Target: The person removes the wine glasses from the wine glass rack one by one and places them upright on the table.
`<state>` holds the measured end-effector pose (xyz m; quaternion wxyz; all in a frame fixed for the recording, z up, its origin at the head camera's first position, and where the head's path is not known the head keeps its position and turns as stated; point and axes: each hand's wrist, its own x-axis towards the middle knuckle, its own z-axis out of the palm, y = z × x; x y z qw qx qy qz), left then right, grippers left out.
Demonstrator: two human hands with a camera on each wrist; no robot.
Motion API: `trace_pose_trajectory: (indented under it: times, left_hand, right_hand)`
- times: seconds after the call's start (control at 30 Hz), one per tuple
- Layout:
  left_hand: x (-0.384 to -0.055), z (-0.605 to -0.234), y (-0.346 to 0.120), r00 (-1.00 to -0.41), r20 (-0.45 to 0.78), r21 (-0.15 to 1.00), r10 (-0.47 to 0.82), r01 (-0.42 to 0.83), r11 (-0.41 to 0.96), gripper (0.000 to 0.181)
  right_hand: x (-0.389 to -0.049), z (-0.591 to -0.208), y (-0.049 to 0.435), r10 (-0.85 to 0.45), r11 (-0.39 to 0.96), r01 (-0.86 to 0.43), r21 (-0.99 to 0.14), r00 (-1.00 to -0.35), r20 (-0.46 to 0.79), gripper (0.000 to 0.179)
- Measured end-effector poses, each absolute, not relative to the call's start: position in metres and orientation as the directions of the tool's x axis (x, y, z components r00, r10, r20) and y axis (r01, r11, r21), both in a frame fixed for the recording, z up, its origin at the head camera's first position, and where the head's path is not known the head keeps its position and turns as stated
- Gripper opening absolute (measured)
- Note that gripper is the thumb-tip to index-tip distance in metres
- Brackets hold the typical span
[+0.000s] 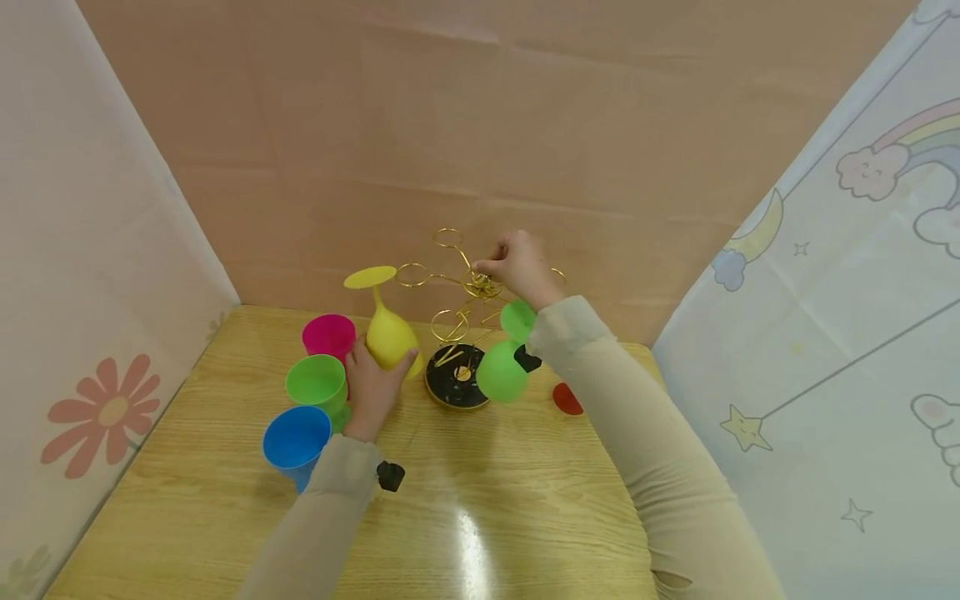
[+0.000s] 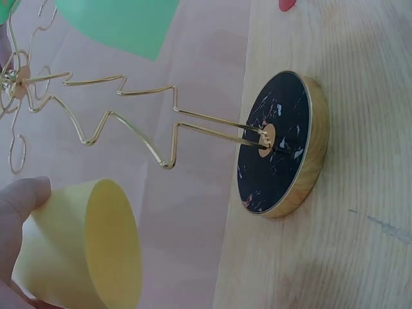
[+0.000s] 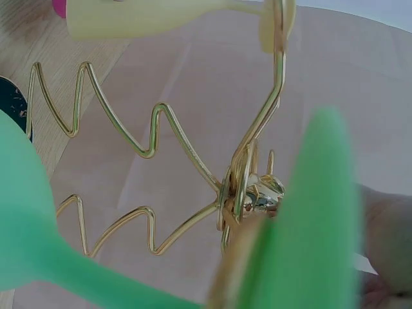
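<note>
My left hand (image 1: 369,390) grips a yellow plastic goblet (image 1: 391,333) by its bowl, upside down and tilted, foot uppermost. In the left wrist view the goblet's open rim (image 2: 116,244) shows, with my thumb on its side. A gold wire goblet rack (image 1: 482,287) with ring-ended arms stands on a round black marbled base (image 1: 454,377). At the top of the rack, my right hand (image 1: 523,265) pinches the small shiny knob (image 3: 267,190). One light green goblet (image 1: 501,372) hangs upside down on the rack's right side, partly covered by my right sleeve.
Left of the rack, upright goblets stand in a row: pink (image 1: 328,335), green (image 1: 317,382) and blue (image 1: 297,442). A red piece (image 1: 567,399) lies right of the base, partly behind my right forearm. A pinkish-brown backdrop (image 1: 480,125) rises behind the wooden table (image 1: 450,500), with patterned sheets at both sides.
</note>
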<state>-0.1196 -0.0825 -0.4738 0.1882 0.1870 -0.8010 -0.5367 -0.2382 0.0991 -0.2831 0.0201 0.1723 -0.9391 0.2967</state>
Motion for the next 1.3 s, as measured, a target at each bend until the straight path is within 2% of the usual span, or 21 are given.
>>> trace_pose_trajectory:
  times: [0.37, 0.83, 1.03, 1.3]
  left_hand:
    - [-0.113, -0.482, -0.081, -0.874, 0.059, 0.936, -0.482, -0.119, 0.331, 0.088]
    - [-0.101, -0.49, -0.072, -0.873, 0.102, 0.946, -0.476, -0.064, 0.319, 0.088]
    - [-0.095, -0.498, -0.068, -0.874, 0.123, 0.942, -0.47, -0.046, 0.332, 0.088]
    - [-0.081, -0.508, -0.064, -0.888, 0.15, 0.931, -0.435, -0.022, 0.364, 0.088]
  right_hand:
    - [-0.238, -0.283, 0.095, -0.281, 0.771, -0.293, -0.565, -0.953, 0.111, 0.025]
    - [-0.236, -0.285, 0.09, -0.276, 0.756, -0.324, -0.568, -0.946, 0.172, 0.031]
    - [-0.235, -0.285, 0.089, -0.254, 0.779, -0.334, -0.53, -0.942, 0.22, 0.031]
    - [-0.233, -0.287, 0.087, -0.245, 0.768, -0.348, -0.537, -0.935, 0.255, 0.043]
